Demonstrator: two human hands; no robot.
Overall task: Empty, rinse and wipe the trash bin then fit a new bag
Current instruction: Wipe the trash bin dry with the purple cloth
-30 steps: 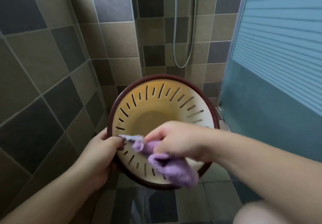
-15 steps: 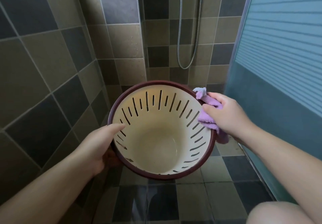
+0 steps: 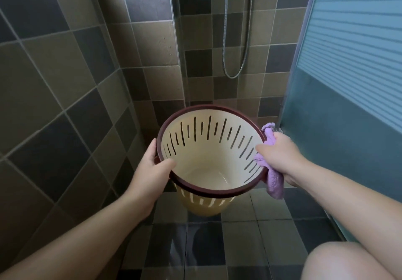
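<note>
Here the left hand [image 3: 150, 171] grips the empty bin [image 3: 208, 160]; right hand [image 3: 280, 155] pinches purple cloth [image 3: 274, 179].

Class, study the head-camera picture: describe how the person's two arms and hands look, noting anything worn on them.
Both forearms are bare up to the frame edge: no sleeves show. The left hand and the right hand wear no gloves, and no rings, watch or bracelet can be seen. A bare knee shows at lower right.

Bin [image 3: 208, 162] between hands; cloth [image 3: 274, 181] at right rim; shower hose [image 3: 236, 40] behind.
</note>
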